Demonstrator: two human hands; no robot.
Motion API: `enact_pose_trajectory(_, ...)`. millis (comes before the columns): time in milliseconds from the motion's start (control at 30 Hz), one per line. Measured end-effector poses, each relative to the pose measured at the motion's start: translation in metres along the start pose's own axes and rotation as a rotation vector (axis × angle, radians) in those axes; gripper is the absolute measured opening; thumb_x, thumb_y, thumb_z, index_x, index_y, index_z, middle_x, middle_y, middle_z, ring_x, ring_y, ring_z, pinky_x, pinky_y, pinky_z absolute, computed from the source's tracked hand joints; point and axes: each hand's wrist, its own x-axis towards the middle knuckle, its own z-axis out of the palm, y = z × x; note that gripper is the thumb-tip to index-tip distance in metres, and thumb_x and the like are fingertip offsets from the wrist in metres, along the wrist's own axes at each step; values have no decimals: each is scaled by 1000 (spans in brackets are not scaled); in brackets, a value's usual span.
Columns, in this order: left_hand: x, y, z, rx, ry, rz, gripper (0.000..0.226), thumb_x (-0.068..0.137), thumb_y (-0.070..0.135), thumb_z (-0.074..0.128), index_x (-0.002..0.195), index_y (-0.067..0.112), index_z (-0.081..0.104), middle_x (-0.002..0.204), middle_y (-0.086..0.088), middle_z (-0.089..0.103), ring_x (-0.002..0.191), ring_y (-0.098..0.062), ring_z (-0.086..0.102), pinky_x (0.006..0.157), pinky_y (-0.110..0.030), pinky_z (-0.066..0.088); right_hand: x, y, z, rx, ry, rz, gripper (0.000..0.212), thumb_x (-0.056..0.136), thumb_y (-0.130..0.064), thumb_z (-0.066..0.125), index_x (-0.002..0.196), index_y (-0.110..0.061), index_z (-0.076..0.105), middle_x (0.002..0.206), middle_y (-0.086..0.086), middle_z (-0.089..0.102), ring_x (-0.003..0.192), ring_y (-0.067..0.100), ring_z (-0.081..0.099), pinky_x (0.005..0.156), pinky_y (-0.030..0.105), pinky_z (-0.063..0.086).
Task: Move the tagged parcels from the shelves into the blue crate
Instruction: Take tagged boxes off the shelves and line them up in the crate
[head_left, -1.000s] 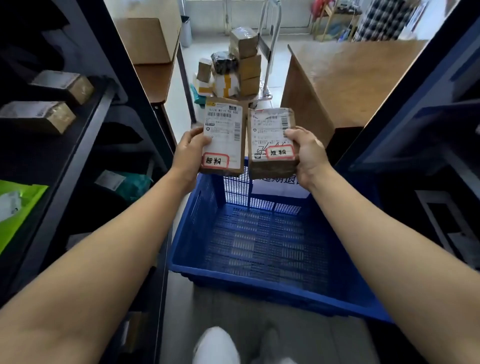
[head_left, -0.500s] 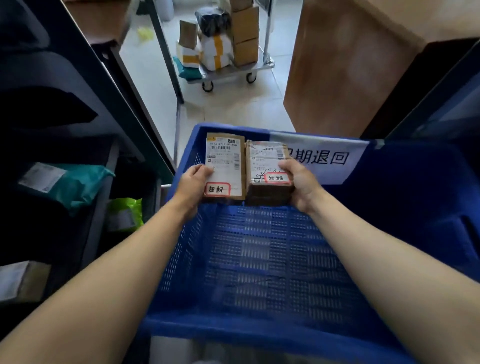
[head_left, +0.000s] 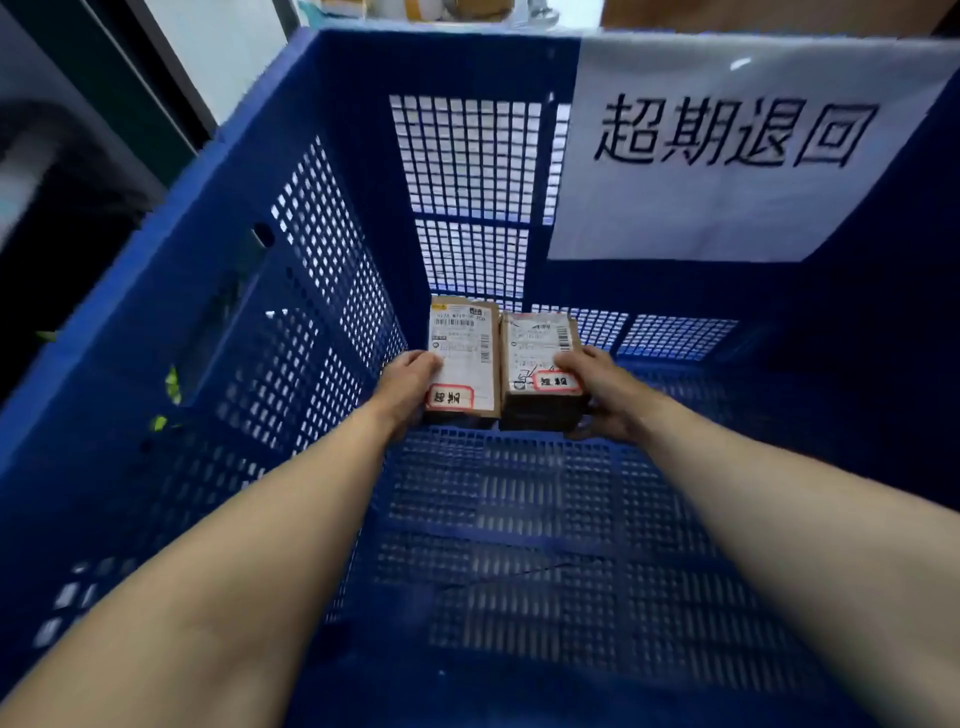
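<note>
Both my arms reach deep into the blue crate (head_left: 322, 249), which fills most of the view. My left hand (head_left: 408, 387) grips a flat brown parcel (head_left: 465, 353) with a white shipping label and a red-edged tag. My right hand (head_left: 592, 389) grips a thicker brown parcel (head_left: 540, 364) with the same kind of tag. The two parcels sit side by side, touching, low at the far end of the crate floor. Whether they rest on the floor I cannot tell.
A white paper sign (head_left: 727, 150) with black characters is fixed to the crate's far wall. Dark shelving (head_left: 67, 208) stands to the left, with green bits showing through the crate's mesh. A strip of pale floor (head_left: 228, 57) shows beyond the crate.
Both hands have carried the parcels from above the crate's far rim down toward its floor. My head has leaned in, so the crate now looms much larger.
</note>
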Motion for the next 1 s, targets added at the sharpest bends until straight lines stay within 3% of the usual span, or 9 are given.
enact_pose_trajectory(67,20,-16,0,1,-7,-17,32,91,20,45,119,7,49,120,-16,62,93,-26,65,66,-34,61,19,19,5,22,1,27,37,93,-24,51,129,-25,40,90,1,65,75,19,59,52,37,49)
enact_pose_trajectory(167,45,-35,3,19,-11,-60,35,79,25,48,112,16,53,122,-18,62,106,-37,64,92,-52,52,40,39,11,69,-4,56,31,96,-16,47,123,-30,41,90,0,66,75,18,63,58,36,49)
enact_pose_trajectory(300,65,-50,13,-3,-39,-125,39,81,23,45,119,23,49,113,-15,64,90,-34,62,77,-47,52,68,54,22,84,40,85,31,99,-15,44,126,-29,42,90,-2,66,71,17,64,62,31,48)
enact_pose_trajectory(400,90,-62,18,-35,15,-110,28,77,12,47,100,21,59,117,-19,64,84,-28,60,70,-31,47,89,57,32,133,38,41,37,100,-8,37,135,-20,40,122,9,65,75,15,63,51,20,47)
enact_pose_trajectory(467,109,-70,21,-34,145,-69,34,75,5,49,107,9,63,124,-24,59,77,-23,54,58,-16,42,101,58,38,144,59,11,45,99,-3,33,142,-15,36,136,11,56,75,12,60,44,13,44)
enact_pose_trajectory(633,117,-82,27,-127,267,-99,31,79,4,50,108,4,60,120,-16,60,92,-25,53,72,-30,41,112,62,43,195,103,10,49,97,3,34,144,-11,33,142,8,51,127,25,52,56,10,42)
enact_pose_trajectory(767,116,-89,28,-239,291,-181,28,83,3,49,109,5,58,111,-15,63,97,-29,58,75,-35,42,139,77,41,162,235,45,64,84,-16,49,146,-14,33,132,2,60,117,22,59,90,26,45)
enact_pose_trajectory(900,121,-88,31,-365,230,-196,30,85,4,44,111,8,57,117,-12,63,104,-24,60,75,-32,42,147,81,40,175,200,73,42,89,-12,40,129,-10,53,122,2,66,104,16,62,61,22,46)
enact_pose_trajectory(1000,122,-80,28,-409,239,-149,30,88,3,40,114,7,54,99,-8,61,73,-9,54,64,-23,39,136,69,44,160,210,26,41,93,-4,32,129,-13,50,123,0,64,99,15,61,72,24,49)
